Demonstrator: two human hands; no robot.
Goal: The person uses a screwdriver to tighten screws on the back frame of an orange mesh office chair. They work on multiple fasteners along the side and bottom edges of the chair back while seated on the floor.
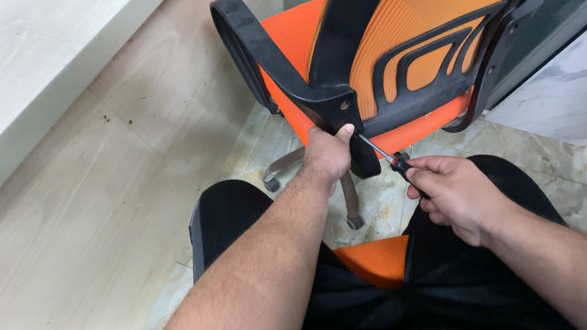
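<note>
From the head camera we look down past our own dark-clad legs at an orange chair (428, 34) turned with its back toward us, standing on a tiled floor (565, 162). Our left hand (328, 155) is clamped around the lower end of the chair's black armrest (260, 58), just where that piece meets the back frame, thumb pressed up against the plastic. Our right hand (455, 196) is closed around the handle of a screwdriver (389, 158), whose thin shaft runs up and to the left, its tip ending right beside the left thumb at the armrest bracket. The two hands sit near each other but do not touch.

We judge the step in hand to be working a screw at the armrest mount: the tip looks set at the fastener, though the thumb hides the exact seat, so we cannot tell whether it is engaged. A second hole shows in the bracket just above the left hand.

The next move, as we see it, calls for keeping the shaft in line with the screw, pushing inward while turning, and holding the armrest steady so the chair does not roll on its casters (355, 221). A strip of orange seat (374, 258) shows between our legs, near us.
</note>
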